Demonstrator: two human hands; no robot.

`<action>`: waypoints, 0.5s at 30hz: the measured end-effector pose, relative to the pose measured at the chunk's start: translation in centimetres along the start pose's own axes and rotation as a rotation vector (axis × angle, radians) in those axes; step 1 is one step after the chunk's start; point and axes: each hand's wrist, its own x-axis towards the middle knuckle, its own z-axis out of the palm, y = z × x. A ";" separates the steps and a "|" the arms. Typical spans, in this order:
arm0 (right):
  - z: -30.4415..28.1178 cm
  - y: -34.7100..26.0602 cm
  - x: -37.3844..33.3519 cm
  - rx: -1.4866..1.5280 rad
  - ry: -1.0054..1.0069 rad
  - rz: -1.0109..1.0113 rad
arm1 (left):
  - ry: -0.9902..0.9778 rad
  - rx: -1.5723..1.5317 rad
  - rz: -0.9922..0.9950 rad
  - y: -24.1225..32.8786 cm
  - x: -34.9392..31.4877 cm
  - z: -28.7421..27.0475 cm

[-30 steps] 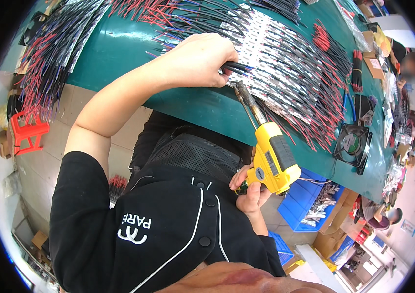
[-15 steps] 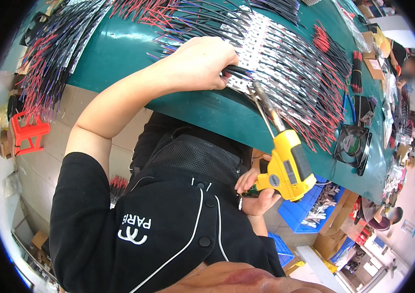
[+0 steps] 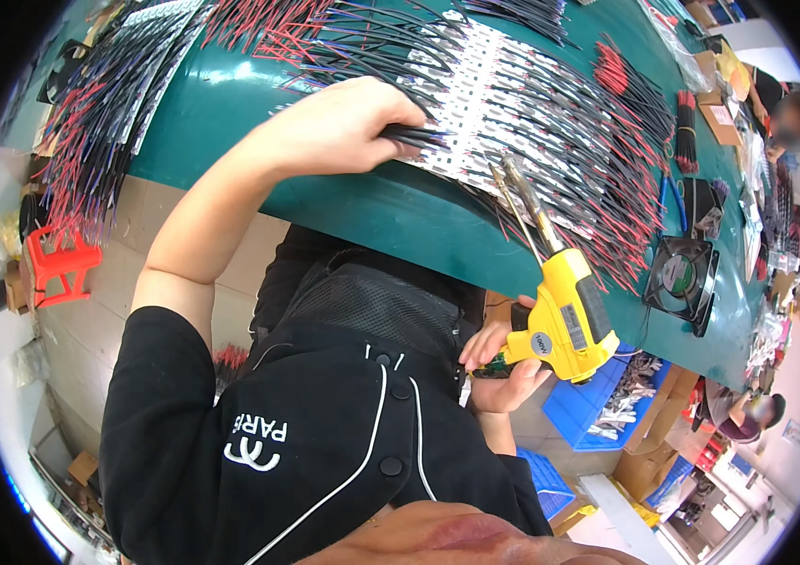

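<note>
My right hand (image 3: 504, 363) is closed round the grip of a yellow soldering gun (image 3: 574, 320). The gun's metal barrel and thin feed tube slant up and left, their tips over the near edge of a white sheet (image 3: 447, 162). Rows of black wires (image 3: 551, 122) with red ends lie on this sheet, running off both its sides. Over the sheet's left near corner, my left hand (image 3: 353, 127) pinches a few black wires (image 3: 414, 138), their ends pointing right. A gap separates these ends from the gun's tip. The left fingertips are partly hidden behind the hand.
Wires on more sheets hang over the green table's (image 3: 221, 94) left edge. A black fan (image 3: 680, 282), blue-handled pliers (image 3: 673, 202) and a wire bundle (image 3: 686, 132) lie at the right. Below stand a blue crate (image 3: 574, 410) and a red stool (image 3: 63, 264). Other people sit farther right.
My left hand has drawn left with the black wires, away from the gun's tip. The soldering gun has shifted slightly right in my right hand.
</note>
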 end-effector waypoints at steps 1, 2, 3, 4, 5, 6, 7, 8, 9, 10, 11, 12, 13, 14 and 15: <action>-0.3 -0.1 0.2 0.003 0.011 -0.022 | -0.116 -0.077 -0.034 0.0 0.2 -0.8; -0.7 -0.1 0.3 0.007 0.023 -0.044 | -0.161 0.054 -0.067 -0.1 -0.1 -1.8; -1.0 -0.1 0.5 0.013 0.024 -0.045 | -0.168 0.059 -0.149 0.0 -0.3 -3.1; -1.3 -0.2 0.6 -0.004 0.037 -0.080 | -0.174 0.064 -0.230 -0.1 -0.7 -4.4; -1.6 -0.4 0.8 -0.020 0.051 -0.116 | -0.084 0.156 -0.270 -1.3 -1.5 -5.5; -1.9 -0.5 1.0 -0.039 0.066 -0.154 | 0.009 0.247 -0.305 -2.5 -2.2 -6.7; -2.2 -0.4 1.3 -0.036 0.062 -0.194 | 0.140 0.399 -0.385 -2.4 -2.8 -8.2; -2.3 -0.5 1.5 -0.022 0.054 -0.195 | 0.274 0.553 -0.462 -2.0 -3.0 -9.7; -2.4 -0.5 1.8 -0.022 0.090 -0.227 | 0.340 0.503 -0.487 -0.7 -2.4 -10.6; -2.5 -0.6 2.0 -0.021 0.126 -0.258 | 0.400 0.480 -0.422 -0.6 -2.5 -11.1; -2.8 -0.4 2.3 -0.020 0.131 -0.286 | 0.429 0.342 -0.381 0.2 -2.0 -10.4; -3.2 -0.4 2.3 -0.035 0.149 -0.297 | 0.449 0.179 -0.328 0.8 -0.8 -8.4; -3.5 -0.6 2.4 0.023 0.163 -0.279 | 0.381 0.077 -0.242 2.0 0.2 -7.1; -3.7 -0.8 2.5 0.078 0.178 -0.262 | 0.200 0.113 -0.280 4.1 1.2 -6.1; -3.6 -1.3 2.6 0.077 0.176 -0.271 | 0.200 0.063 -0.151 4.3 1.9 -4.2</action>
